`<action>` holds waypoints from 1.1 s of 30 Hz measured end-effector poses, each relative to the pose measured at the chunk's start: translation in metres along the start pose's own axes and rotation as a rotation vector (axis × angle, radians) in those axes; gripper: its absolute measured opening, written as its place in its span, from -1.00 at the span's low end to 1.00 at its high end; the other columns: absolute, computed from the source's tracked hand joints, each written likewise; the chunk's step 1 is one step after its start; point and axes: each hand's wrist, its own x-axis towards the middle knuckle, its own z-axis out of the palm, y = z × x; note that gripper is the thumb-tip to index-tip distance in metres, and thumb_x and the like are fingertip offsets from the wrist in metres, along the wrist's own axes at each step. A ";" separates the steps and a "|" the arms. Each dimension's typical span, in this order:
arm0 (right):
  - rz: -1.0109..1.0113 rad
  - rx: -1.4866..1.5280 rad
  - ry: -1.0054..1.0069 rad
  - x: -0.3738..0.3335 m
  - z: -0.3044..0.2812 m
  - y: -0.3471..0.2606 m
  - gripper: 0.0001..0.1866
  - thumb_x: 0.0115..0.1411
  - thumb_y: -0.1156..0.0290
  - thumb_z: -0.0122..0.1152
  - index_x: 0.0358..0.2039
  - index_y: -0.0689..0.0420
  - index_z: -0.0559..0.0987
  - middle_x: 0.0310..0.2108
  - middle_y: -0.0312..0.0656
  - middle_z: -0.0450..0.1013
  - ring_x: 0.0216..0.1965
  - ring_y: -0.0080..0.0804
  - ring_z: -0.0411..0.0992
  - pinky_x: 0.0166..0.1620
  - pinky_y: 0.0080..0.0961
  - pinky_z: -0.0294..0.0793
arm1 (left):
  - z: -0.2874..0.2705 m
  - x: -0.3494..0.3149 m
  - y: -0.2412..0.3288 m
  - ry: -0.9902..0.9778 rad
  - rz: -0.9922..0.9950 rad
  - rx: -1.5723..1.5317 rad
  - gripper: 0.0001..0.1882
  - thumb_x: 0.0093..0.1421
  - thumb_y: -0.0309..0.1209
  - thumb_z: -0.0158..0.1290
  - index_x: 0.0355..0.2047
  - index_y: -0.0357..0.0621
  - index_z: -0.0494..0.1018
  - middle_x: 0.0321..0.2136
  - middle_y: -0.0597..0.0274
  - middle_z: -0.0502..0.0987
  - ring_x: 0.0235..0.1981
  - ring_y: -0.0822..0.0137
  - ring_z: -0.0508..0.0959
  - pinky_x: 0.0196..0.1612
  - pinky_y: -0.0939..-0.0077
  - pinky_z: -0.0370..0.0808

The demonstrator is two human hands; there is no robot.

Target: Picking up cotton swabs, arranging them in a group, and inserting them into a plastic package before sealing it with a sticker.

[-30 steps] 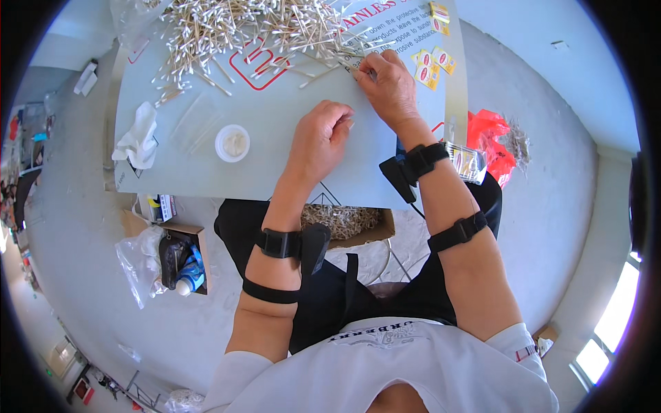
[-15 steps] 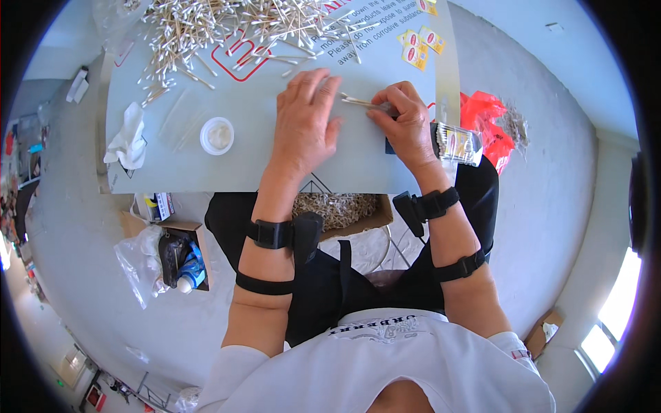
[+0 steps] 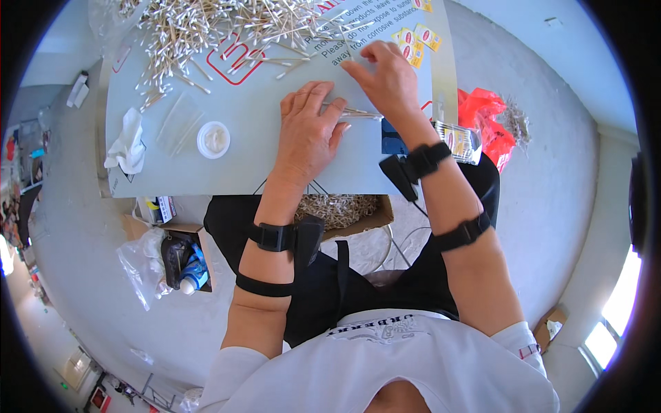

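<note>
My left hand (image 3: 308, 131) rests on the table with its fingers laid out and its thumb apart. By its index finger lie a few cotton swabs (image 3: 363, 113), side by side on the tabletop; their left ends are partly hidden by the hand. My right hand (image 3: 390, 81) is raised farther out, thumb and forefinger apart, with nothing visible between them. It is between those swabs and the small yellow-and-white cards (image 3: 411, 51). A big loose heap of cotton swabs (image 3: 200, 34) spreads over the far left of the table.
Left of my left hand are a round white tub (image 3: 213, 140), clear plastic pieces (image 3: 180, 122) and a crumpled tissue (image 3: 128, 141). A dark blue flat thing (image 3: 394, 141) and a pack of swabs (image 3: 458, 143) lie at right. Below the table edge stands a box of swabs (image 3: 337, 210).
My right hand has let go of the cotton swabs and moved up and away, opening. The swabs now lie on the table. My left hand has shifted slightly toward them.
</note>
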 end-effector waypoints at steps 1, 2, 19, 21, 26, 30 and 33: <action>0.003 -0.002 0.002 0.006 0.005 0.003 -0.78 0.07 0.27 0.29 -0.40 0.17 0.56 -0.40 -0.12 0.48 -0.38 -0.10 0.48 -0.31 -0.24 0.47 | 0.001 0.001 0.001 -0.002 0.003 -0.001 -0.64 -0.07 -0.42 0.27 -0.20 -0.15 0.56 0.03 0.09 0.45 0.13 0.10 0.36 0.15 0.12 0.21; 0.003 -0.063 -0.030 0.013 0.011 0.004 -0.78 0.08 0.26 0.26 -0.41 0.17 0.56 -0.39 -0.11 0.48 -0.36 -0.06 0.48 -0.29 -0.21 0.47 | 0.001 0.002 0.000 0.002 0.001 -0.006 -0.65 -0.08 -0.43 0.28 -0.22 -0.16 0.57 0.02 0.09 0.45 0.13 0.10 0.36 0.15 0.12 0.22; 0.027 0.271 -0.431 -0.025 -0.043 0.004 -0.91 0.04 0.47 0.25 -0.43 0.18 0.54 -0.46 -0.09 0.43 -0.38 -0.04 0.45 -0.30 -0.23 0.45 | 0.009 -0.009 0.012 -0.244 0.051 0.124 -0.20 0.10 -0.02 0.15 0.26 -0.17 0.23 0.34 0.08 0.16 0.39 0.20 0.08 0.39 -0.04 -0.08; 0.001 0.286 -0.388 -0.010 -0.037 0.004 -0.91 0.08 0.51 0.25 -0.40 0.22 0.54 -0.48 -0.14 0.42 -0.43 -0.24 0.42 -0.33 -0.40 0.42 | 0.008 -0.012 0.017 -0.212 0.027 0.147 -0.17 0.07 -0.01 0.17 0.26 -0.21 0.23 0.33 0.08 0.17 0.38 0.19 0.10 0.38 -0.07 -0.06; -0.159 0.334 -0.384 0.027 -0.005 -0.018 -0.82 0.10 0.52 0.25 -0.24 0.21 0.59 -0.44 -0.20 0.42 -0.44 -0.43 0.38 -0.33 -0.51 0.42 | 0.005 -0.016 0.014 -0.249 0.006 0.143 -0.15 0.07 -0.02 0.17 0.28 -0.19 0.19 0.33 0.12 0.17 0.39 0.18 0.09 0.38 -0.04 -0.06; -0.354 0.196 -0.455 0.043 0.021 -0.034 -0.66 0.02 0.43 0.36 -0.13 0.08 0.59 -0.25 -0.22 0.44 -0.27 -0.22 0.47 -0.18 -0.37 0.49 | 0.004 -0.016 0.014 -0.222 0.014 0.141 -0.13 0.01 -0.03 0.22 0.26 -0.21 0.24 0.30 0.10 0.23 0.36 0.17 0.14 0.36 -0.04 -0.01; -0.425 0.028 -0.463 0.050 0.034 -0.039 -0.59 -0.02 0.29 0.40 -0.11 0.01 0.58 -0.19 -0.22 0.45 -0.11 -0.17 0.47 -0.06 -0.25 0.49 | 0.004 -0.014 0.015 -0.238 0.010 0.117 -0.19 0.07 -0.06 0.20 0.24 -0.21 0.23 0.27 0.07 0.25 0.35 0.13 0.14 0.37 -0.03 -0.01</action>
